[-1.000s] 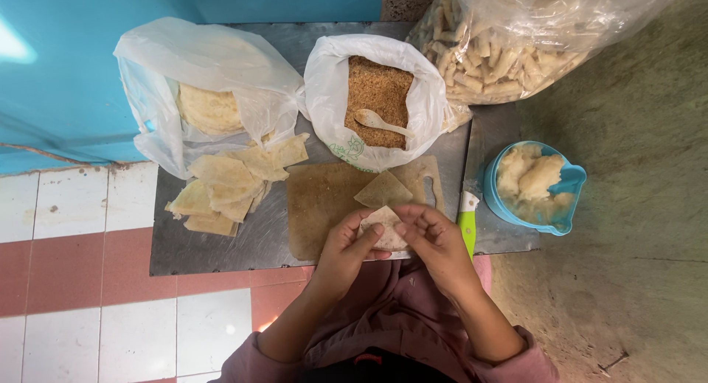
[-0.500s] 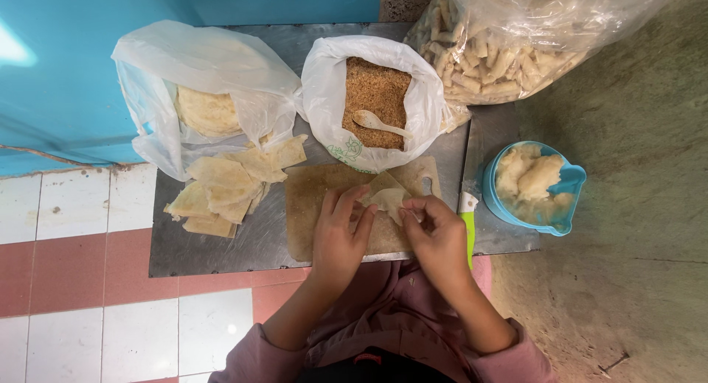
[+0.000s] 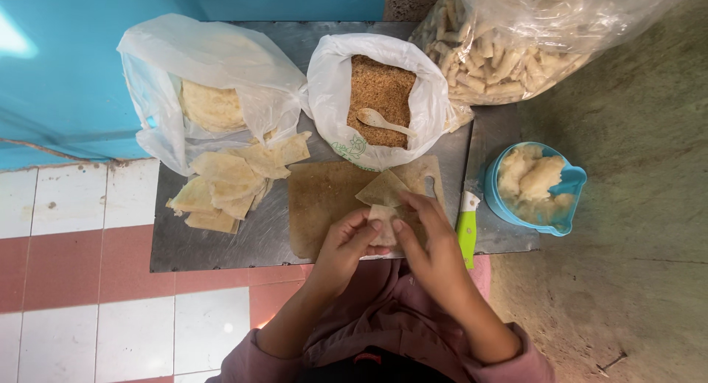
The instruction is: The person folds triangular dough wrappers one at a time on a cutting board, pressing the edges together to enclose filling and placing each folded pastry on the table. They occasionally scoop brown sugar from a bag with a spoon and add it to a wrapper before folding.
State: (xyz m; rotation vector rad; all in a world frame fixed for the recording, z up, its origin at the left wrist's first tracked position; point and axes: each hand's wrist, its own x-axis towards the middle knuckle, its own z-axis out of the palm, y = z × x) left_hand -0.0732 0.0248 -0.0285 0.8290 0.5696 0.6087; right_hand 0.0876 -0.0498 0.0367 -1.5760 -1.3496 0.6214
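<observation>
My left hand [image 3: 345, 244] and my right hand [image 3: 431, 239] both pinch a small folded piece of pale flatbread wrapper [image 3: 383, 227] over the front edge of a wooden cutting board [image 3: 317, 206]. Another triangular wrapper piece [image 3: 381, 189] lies on the board just beyond my fingers. A pile of cut wrapper pieces [image 3: 228, 180] lies to the left on the metal tray [image 3: 221, 243]. A white bag of brown crumbs [image 3: 377, 95] with a small spoon [image 3: 380, 120] in it stands behind the board.
A white bag with round flatbreads [image 3: 210, 103] sits at back left. A clear bag of pale rolled pieces [image 3: 509, 47] is at back right. A blue bowl of white paste [image 3: 535, 187] and a green-handled knife [image 3: 466, 232] lie to the right. Tiled floor at left.
My hands had reached forward onto the board among the wrapper pieces; now they have drawn back toward me, holding one folded piece between the fingers of both.
</observation>
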